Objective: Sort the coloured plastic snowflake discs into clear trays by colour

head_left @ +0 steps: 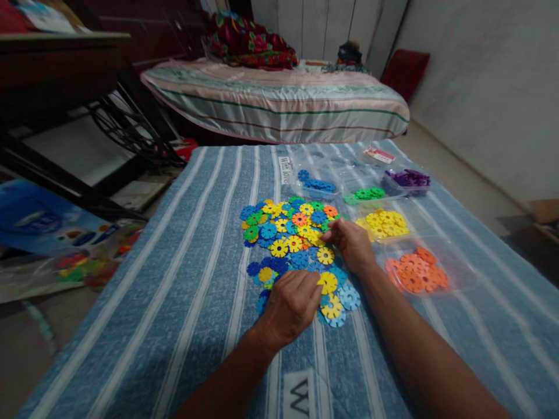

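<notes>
A loose heap of notched plastic discs (279,247), mostly yellow and blue with some green and orange, is spread on the striped cloth. Over the near part of the heap, my left hand (292,302) is closed with its fingers curled down, beside a yellow disc (327,283). What its fingertips hold, if anything, is hidden. At the heap's right edge, my right hand (351,244) is closed, thumb and fingers drawn together close to yellow and green discs. I cannot make out what lies between those fingertips.
Right of the heap, clear trays hold sorted discs: orange (417,270), yellow (386,224), green (369,194), blue (319,185) and purple (408,179). A bed (279,105) stands beyond the table. Left are a dark wooden stand (56,75) and a blue bag (39,215).
</notes>
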Demonstrator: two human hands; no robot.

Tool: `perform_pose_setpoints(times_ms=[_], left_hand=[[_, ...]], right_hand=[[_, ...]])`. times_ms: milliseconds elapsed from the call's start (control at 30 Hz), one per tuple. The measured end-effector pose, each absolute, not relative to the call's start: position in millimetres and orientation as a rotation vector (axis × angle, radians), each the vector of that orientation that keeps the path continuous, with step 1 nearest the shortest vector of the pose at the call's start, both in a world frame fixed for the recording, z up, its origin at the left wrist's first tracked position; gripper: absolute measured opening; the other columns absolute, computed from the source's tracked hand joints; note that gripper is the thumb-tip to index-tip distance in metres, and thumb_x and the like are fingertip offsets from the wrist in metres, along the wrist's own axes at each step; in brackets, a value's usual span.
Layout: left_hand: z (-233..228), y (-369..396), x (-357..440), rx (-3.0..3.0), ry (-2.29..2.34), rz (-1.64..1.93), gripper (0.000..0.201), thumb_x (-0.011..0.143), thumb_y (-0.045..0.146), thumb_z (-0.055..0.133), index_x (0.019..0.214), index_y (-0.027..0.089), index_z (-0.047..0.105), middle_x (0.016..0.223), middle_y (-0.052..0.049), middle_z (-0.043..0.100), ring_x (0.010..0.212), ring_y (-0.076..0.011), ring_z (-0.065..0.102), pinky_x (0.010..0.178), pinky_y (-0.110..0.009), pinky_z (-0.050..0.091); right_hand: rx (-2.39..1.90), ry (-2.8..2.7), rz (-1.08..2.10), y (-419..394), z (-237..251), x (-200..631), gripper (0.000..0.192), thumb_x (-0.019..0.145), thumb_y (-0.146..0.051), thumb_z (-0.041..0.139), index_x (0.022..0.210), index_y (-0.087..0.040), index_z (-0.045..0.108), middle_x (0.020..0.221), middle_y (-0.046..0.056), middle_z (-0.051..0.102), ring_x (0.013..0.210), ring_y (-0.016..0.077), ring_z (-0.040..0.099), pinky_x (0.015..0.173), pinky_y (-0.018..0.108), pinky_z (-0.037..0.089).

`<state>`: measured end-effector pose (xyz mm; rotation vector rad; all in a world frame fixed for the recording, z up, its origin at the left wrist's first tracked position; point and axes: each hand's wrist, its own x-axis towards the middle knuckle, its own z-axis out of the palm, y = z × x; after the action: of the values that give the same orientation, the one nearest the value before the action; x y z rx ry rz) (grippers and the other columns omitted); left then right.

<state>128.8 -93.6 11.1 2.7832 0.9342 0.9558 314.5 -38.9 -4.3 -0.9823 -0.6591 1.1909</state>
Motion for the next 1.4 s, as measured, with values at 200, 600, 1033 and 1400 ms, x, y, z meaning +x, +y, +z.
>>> perform_pose_setpoints(times_ms=[200,600,1033,1400], left_hand=[[7.2,-92.1,128.3,2.836,1.048,0.993,0.020,0.095,0.012,0.044,0.087,0.017,0.061,0.074,-0.004,0.064,0.072,-0.0164,0.060,0.065,-0.031,0.047],[2.1,-81.4,121.4,2.788,1.206,0.937,0.012,0.092,0.019,0.052,0.091,0.018,0.064,0.102,-0.008,0.070,0.092,-0.0215,0.063,0.081,-0.038,0.052],[3.5,-72.8,118.7,2.716,1.358,0.998,0.007,0.089,0.018,0.055,0.092,0.020,0.062,0.098,-0.007,0.067,0.092,-0.0220,0.060,0.081,-0.036,0.053],[13.3,-68.9,129.8,2.622,1.608,0.525,0.012,0.085,0.022,0.061,0.096,0.018,0.065,0.104,-0.009,0.063,0.099,-0.0256,0.057,0.084,-0.038,0.050]], right_hand=[[-0.994,-0.680,1.166,-40.2,-4.2,311.3,0.036,0.065,-0.051,0.083,0.075,-0.019,0.071,0.058,0.000,0.070,0.054,0.0149,0.066,0.061,0.027,0.055],[-1.048,-0.770,1.142,-39.2,-8.3,308.9,0.030,0.063,-0.045,0.086,0.074,-0.020,0.073,0.060,-0.001,0.071,0.057,0.0130,0.067,0.061,0.023,0.054],[-1.076,-0.818,1.104,-39.4,-10.3,309.3,0.027,0.066,-0.045,0.083,0.073,-0.021,0.073,0.060,-0.001,0.071,0.058,0.0115,0.065,0.062,0.023,0.052],[-1.090,-0.817,1.113,-37.1,-5.7,307.1,0.035,0.061,-0.051,0.083,0.070,-0.020,0.071,0.059,-0.001,0.069,0.058,0.0142,0.066,0.064,0.027,0.052]])
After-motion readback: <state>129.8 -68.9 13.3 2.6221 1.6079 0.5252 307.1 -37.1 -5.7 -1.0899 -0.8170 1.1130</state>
